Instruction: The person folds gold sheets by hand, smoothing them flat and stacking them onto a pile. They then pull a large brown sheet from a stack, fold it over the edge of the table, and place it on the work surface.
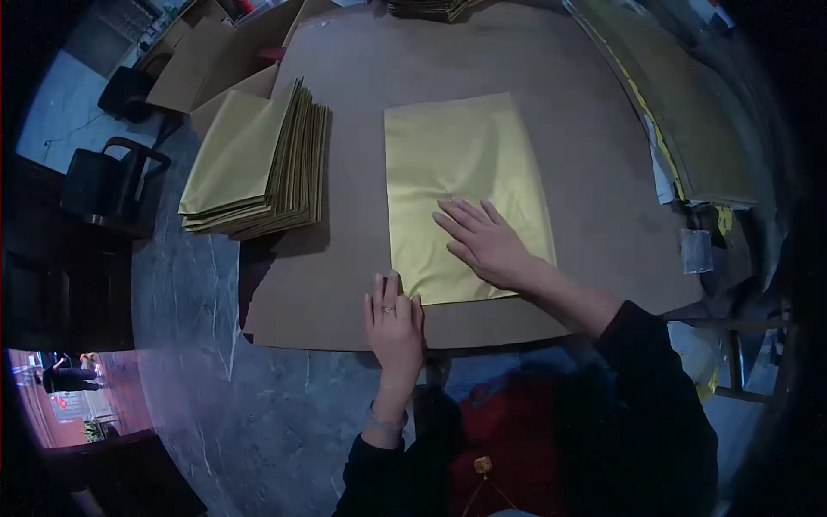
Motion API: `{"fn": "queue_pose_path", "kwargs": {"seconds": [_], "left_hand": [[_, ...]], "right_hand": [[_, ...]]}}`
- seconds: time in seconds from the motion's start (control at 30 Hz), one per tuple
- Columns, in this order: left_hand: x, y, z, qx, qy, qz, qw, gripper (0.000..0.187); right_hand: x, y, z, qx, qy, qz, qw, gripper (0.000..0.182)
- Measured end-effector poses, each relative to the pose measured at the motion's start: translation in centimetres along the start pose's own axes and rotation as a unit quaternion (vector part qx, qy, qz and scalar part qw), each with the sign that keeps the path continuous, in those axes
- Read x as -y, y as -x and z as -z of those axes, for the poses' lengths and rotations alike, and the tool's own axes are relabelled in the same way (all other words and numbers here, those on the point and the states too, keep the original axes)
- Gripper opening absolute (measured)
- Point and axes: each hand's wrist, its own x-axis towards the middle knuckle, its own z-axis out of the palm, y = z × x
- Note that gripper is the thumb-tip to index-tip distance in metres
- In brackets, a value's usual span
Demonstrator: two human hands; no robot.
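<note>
Smooth blue-grey floor (185,302), pale streaks. Black chair with curved armrest (90,183), left of brown cardboard-topped surface (603,172). Dim bluish light; brighter, pink-tinted opening (121,383) lower left.

We are resting our right hand (489,248) on a sheet (448,146) atop a cardboard mat (594,129), our left hand (394,323) at its near-left corner. Leftward we are seeing a sheet stack (237,146), a cardboard box (194,67) behind it, an armchair (95,185) farther left.
</note>
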Motion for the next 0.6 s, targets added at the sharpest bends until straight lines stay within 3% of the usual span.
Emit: {"fn": "queue_pose_path", "kwargs": {"seconds": [0.1, 0.23, 0.3, 0.37, 0.4, 0.47, 0.5, 0.6], "left_hand": [[0.0, 0.0, -0.7, 0.024, 0.054, -0.003, 0.998, 0.013], [-1.3, -0.3, -1.1, 0.074, 0.103, -0.049, 0.991, 0.027], [-2.8, -1.2, -1.0, 0.054, 0.035, -0.056, 0.996, 0.027], [-4.4, -2.3, -1.2, 0.088, -0.009, 0.023, 0.996, 0.030], [-5.8, -3.0, -0.6, 0.086, -0.024, 0.055, 0.994, 0.046], [-6.6, -3.4, -1.3, 0.080, -0.094, 0.002, 0.992, 0.065], [-7.4, -3.6, -1.2, 0.136, -0.107, 0.032, 0.984, 0.077], [-8.0, -3.4, -1.5, 0.113, -0.136, 0.011, 0.984, 0.083]], "right_hand": [[-1.9, -0.7, 0.3, -0.003, -0.004, -0.026, 1.000, 0.048], [-3.0, -1.1, -0.1, -0.038, 0.003, -0.027, 0.999, 0.048], [-2.9, -1.1, -0.3, -0.051, 0.008, -0.026, 0.998, 0.048], [-2.8, -1.1, 0.0, -0.050, 0.011, -0.026, 0.998, 0.048], [-2.8, -1.0, -0.1, -0.060, 0.009, -0.025, 0.998, 0.048], [-2.9, -1.0, -0.2, -0.057, 0.001, -0.028, 0.998, 0.048], [-2.9, -1.1, -0.3, -0.049, 0.003, -0.036, 0.998, 0.049], [-3.3, -0.9, -0.1, -0.056, -0.019, -0.041, 0.997, 0.050]]}}
